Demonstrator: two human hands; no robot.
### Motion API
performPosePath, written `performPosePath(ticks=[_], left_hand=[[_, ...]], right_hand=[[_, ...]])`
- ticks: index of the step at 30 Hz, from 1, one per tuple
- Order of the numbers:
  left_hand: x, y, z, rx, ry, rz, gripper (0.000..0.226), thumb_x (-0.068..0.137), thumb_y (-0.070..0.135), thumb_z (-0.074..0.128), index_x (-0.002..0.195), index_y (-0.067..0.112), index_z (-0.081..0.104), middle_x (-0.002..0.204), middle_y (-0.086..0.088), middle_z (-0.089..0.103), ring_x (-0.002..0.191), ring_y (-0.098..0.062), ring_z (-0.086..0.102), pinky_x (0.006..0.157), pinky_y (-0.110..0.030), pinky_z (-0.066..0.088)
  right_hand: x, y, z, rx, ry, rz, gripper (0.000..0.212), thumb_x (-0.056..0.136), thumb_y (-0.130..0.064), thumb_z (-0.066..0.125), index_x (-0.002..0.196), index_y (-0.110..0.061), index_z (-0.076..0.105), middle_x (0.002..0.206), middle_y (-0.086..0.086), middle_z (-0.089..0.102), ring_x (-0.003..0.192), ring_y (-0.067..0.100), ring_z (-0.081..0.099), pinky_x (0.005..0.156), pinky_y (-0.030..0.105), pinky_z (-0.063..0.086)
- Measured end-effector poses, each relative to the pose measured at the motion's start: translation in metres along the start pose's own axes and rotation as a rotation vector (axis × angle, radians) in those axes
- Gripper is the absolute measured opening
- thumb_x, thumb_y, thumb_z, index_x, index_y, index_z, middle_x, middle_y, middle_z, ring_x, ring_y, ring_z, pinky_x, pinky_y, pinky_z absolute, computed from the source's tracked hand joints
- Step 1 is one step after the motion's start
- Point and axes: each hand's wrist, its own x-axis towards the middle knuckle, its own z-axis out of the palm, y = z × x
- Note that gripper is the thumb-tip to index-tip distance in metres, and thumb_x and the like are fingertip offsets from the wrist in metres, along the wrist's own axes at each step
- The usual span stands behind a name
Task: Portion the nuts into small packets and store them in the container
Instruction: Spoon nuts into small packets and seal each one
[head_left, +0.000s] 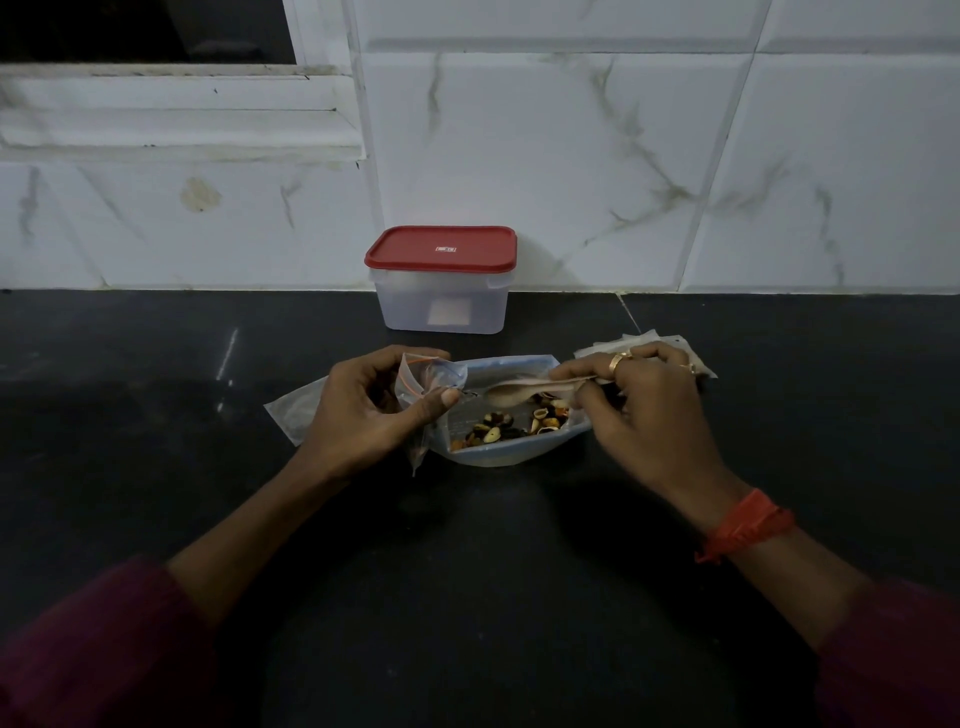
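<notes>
A big clear bag (511, 451) of mixed nuts (511, 422) lies open on the dark counter between my hands. My left hand (369, 408) pinches a small clear zip packet (431, 382) with a red seal line, held upright at the bag's left edge. My right hand (641, 402) grips the handle of a pale wooden spoon (511, 391), its bowl pointing left over the nuts toward the packet. Behind them stands the clear container (442, 301) with its red lid (441, 248) on.
A stack of flat small packets (654, 340) lies on the counter behind my right hand. Another clear plastic bag (293, 408) lies under my left hand. A white tiled wall (649, 156) rises behind the black counter (467, 571).
</notes>
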Motion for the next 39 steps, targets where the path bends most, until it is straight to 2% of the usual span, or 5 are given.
performPosePath(ticks=[8,15,22,26,39], left_hand=[[0.0,0.0,0.0,0.002,0.005,0.002,0.044,0.077,0.035,0.075,0.116,0.016,0.069,0.109,0.007,0.073,0.101,-0.006,0.07,0.077,-0.022,0.059],[0.0,0.0,0.0,0.002,0.01,-0.009,0.045,0.075,0.039,0.075,0.115,0.019,0.069,0.108,0.009,0.073,0.1,-0.006,0.07,0.078,-0.023,0.06],[0.0,-0.001,-0.001,0.009,-0.002,-0.014,0.043,0.075,0.04,0.075,0.114,0.023,0.069,0.107,0.013,0.073,0.1,-0.003,0.07,0.077,-0.022,0.06],[0.0,-0.002,0.0,0.01,-0.002,-0.012,0.042,0.076,0.038,0.075,0.115,0.021,0.069,0.106,0.012,0.073,0.1,-0.004,0.07,0.078,-0.022,0.06],[0.001,-0.004,-0.001,0.008,-0.01,-0.01,0.044,0.077,0.036,0.075,0.117,0.017,0.069,0.109,0.006,0.074,0.101,-0.008,0.071,0.079,-0.026,0.061]], right_hand=[[-0.002,-0.005,-0.001,-0.034,-0.028,-0.063,0.034,0.089,-0.038,0.046,0.099,-0.027,0.077,0.058,-0.025,0.051,0.061,-0.005,0.052,0.097,0.034,0.034],[0.0,0.001,-0.005,-0.1,0.021,0.055,0.025,0.093,-0.022,0.059,0.111,-0.031,0.074,0.073,-0.005,0.072,0.071,0.0,0.052,0.097,0.026,0.028],[0.0,0.005,-0.001,-0.136,-0.048,0.067,0.027,0.095,-0.018,0.06,0.117,-0.03,0.071,0.062,-0.023,0.051,0.068,-0.007,0.049,0.097,0.039,0.037],[-0.002,0.006,0.002,-0.085,-0.132,0.081,0.027,0.097,-0.022,0.056,0.117,-0.034,0.07,0.064,-0.016,0.06,0.064,-0.003,0.052,0.093,0.047,0.045],[-0.006,-0.003,0.01,0.112,-0.277,0.193,0.025,0.098,-0.022,0.057,0.111,-0.035,0.074,0.07,-0.018,0.066,0.058,0.007,0.058,0.058,0.023,0.04]])
